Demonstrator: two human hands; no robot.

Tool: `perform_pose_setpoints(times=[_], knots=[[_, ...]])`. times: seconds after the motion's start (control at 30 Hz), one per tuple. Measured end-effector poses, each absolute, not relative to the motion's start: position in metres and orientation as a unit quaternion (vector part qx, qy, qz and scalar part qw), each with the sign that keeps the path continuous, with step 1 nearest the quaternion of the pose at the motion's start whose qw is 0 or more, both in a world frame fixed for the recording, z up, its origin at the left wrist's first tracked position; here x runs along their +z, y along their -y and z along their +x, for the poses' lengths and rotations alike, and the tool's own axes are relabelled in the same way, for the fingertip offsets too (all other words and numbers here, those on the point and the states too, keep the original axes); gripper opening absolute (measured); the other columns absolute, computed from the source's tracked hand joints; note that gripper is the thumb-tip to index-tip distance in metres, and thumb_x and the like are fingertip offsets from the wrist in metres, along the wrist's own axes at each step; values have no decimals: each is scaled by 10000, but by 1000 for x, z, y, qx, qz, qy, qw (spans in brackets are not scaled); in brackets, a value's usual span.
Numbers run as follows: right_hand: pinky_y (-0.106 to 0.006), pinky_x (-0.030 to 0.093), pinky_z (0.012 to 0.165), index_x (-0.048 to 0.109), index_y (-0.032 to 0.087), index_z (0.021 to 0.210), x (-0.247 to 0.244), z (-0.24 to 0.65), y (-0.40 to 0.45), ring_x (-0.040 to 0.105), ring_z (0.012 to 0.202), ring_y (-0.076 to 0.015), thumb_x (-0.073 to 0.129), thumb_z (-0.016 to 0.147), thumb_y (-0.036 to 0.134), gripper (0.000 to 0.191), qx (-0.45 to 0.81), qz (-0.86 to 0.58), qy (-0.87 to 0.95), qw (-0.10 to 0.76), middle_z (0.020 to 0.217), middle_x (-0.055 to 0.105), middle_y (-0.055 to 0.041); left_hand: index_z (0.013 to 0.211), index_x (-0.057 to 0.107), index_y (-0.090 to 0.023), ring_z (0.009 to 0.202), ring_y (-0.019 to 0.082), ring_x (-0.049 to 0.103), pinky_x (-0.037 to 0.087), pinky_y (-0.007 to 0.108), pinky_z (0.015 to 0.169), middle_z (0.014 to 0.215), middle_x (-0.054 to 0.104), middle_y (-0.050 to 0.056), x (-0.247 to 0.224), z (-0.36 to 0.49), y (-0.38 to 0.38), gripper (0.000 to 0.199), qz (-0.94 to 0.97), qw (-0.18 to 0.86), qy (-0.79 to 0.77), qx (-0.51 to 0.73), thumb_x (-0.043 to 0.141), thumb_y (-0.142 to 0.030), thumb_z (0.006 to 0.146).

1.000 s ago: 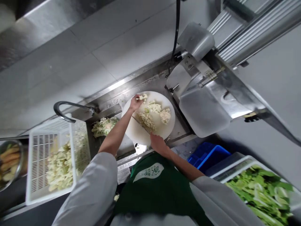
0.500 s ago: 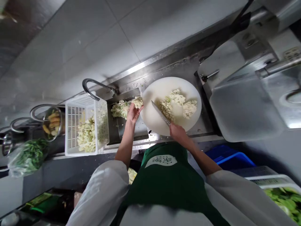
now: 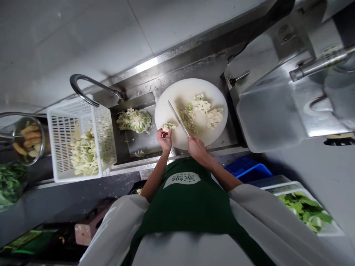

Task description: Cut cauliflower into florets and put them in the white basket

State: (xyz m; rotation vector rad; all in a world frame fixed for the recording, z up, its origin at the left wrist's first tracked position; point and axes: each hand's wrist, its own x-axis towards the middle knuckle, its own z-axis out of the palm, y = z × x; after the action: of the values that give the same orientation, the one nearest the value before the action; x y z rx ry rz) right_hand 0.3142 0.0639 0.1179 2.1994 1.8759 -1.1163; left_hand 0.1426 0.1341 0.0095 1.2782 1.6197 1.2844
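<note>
My left hand [image 3: 164, 139] is closed on a small piece of cauliflower [image 3: 168, 126] at the left edge of the round white cutting board [image 3: 177, 92]. In my right hand [image 3: 197, 148] is the handle of a kitchen knife [image 3: 178, 117], its blade pointing up and left over the board. Several cut cauliflower pieces [image 3: 201, 103] lie right of the blade, some close against it. Larger cauliflower chunks [image 3: 135, 120] with green stems rest in the sink [image 3: 148, 143] left of the board.
A white plastic basket [image 3: 107, 136] holding cauliflower florets stands at the left, with a curved faucet [image 3: 91, 82] reaching over it. A metal slicing machine [image 3: 271, 118] is on the right. Blue bins [image 3: 249, 170] and a crate of leafy greens [image 3: 305, 212] sit below it.
My left hand has moved from over the sink to the board's left edge, carrying a cauliflower piece. The knife stays in my right hand over the board. The camera view has shifted.
</note>
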Motion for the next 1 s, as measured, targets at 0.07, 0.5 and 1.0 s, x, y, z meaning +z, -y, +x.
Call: perform_pose_setpoints(times=[0.07, 0.5, 1.0], knots=[[-325, 526, 878, 491, 72, 1382, 122, 303, -69, 736, 1015, -250, 254, 1061, 142, 404, -362, 708, -606, 22, 1098, 751, -178, 814, 530, -187, 692, 84, 531, 481, 229, 648, 881, 519, -11, 10, 145, -132, 359, 514, 313, -622, 500, 814, -407, 807], [-308, 497, 942, 595, 66, 1295, 112, 312, -109, 712, 1098, -266, 383, 1030, 138, 347, -372, 705, -604, 4, 1122, 735, -209, 1137, 639, -229, 721, 139, 562, 504, 287, 686, 1012, 636, 48, 62, 130, -158, 333, 718, 302, -554, 295, 746, -173, 826], [-321, 494, 850, 523, 104, 1338, 129, 303, -92, 729, 986, -274, 207, 1102, 323, 451, -318, 709, -629, -2, 1076, 759, -183, 978, 709, -232, 1015, 232, 654, 532, 425, 956, 1003, 706, 82, 40, 136, -140, 140, 734, 283, -500, 362, 612, -333, 984]])
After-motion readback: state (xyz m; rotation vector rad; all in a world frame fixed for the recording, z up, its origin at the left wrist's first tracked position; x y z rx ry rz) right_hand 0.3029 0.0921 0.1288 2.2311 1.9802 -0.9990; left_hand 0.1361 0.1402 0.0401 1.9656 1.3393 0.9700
